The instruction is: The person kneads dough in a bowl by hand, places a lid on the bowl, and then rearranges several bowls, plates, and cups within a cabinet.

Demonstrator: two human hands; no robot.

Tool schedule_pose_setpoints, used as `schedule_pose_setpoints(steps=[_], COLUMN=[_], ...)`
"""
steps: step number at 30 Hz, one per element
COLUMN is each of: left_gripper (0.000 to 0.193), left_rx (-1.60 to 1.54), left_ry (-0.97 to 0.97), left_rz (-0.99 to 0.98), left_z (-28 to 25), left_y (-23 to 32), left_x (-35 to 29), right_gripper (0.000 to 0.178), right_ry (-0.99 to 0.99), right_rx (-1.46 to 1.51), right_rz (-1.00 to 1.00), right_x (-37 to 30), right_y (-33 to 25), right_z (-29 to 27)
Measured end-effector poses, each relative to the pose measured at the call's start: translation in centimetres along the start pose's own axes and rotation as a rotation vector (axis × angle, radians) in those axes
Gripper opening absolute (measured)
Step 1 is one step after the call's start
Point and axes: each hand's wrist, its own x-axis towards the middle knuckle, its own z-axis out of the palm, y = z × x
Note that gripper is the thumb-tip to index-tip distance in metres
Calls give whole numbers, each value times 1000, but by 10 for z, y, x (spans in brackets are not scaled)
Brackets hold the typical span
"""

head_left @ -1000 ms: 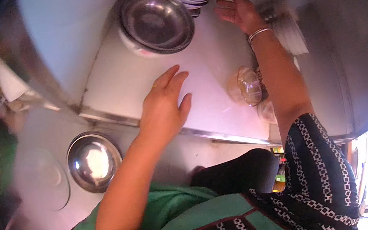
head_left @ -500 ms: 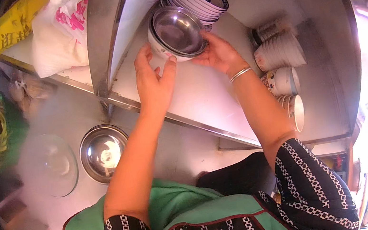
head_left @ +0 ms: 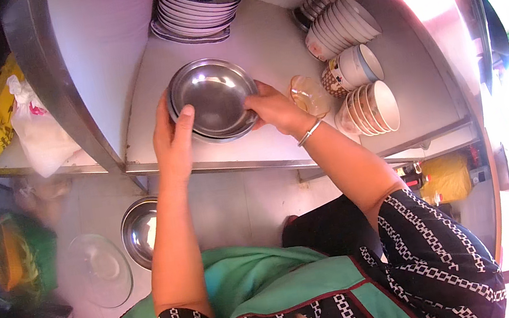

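Note:
Shiny steel bowls (head_left: 216, 98), one nested in another, are held between my two hands over the cabinet shelf. My left hand (head_left: 173, 138) grips their left side, its thumb lying over the near rim and its fingers hidden underneath. On the right, my right hand (head_left: 276, 110) has its thumb on the rim and its other fingers mostly out of sight beneath. Just right of that hand sits a clear amber-tinted glass bowl (head_left: 307, 95). Farther back stands a stack of blue-patterned plates (head_left: 197, 7).
Stacked white bowls (head_left: 340, 25) and patterned bowls (head_left: 372, 110) lie on their sides along the right. The shelf's metal front edge (head_left: 229, 165) runs below my wrists. Lower left are another steel bowl (head_left: 138, 234), a glass lid (head_left: 100, 270) and a green basket (head_left: 30, 254).
The held bowls have come away from the plate stack, toward me. My view has shifted, and the glass bowl beside my right hand now shows. Both hands keep their hold.

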Motion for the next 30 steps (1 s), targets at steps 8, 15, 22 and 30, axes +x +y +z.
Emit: schedule_pose_setpoints(steps=[8,15,22,30], left_gripper=[58,54,55,54], left_rx=[101,202,188,292], left_ry=[-114,-100,-110,-105], left_rz=[94,101,74,154], left_z=[23,20,23,22], left_y=[10,1,-5,11], left_x=[-14,-12,-13,-14], right_gripper=[37,25,29,36], right_ry=[364,675,359,478], right_rx=[-216,-198,745,-188], right_rz=[-207,-221,-53,-28], right_x=[-36,-39,-66,-61], right_y=[2,-2,38,-21], right_z=[-25,-54,-94,-30])
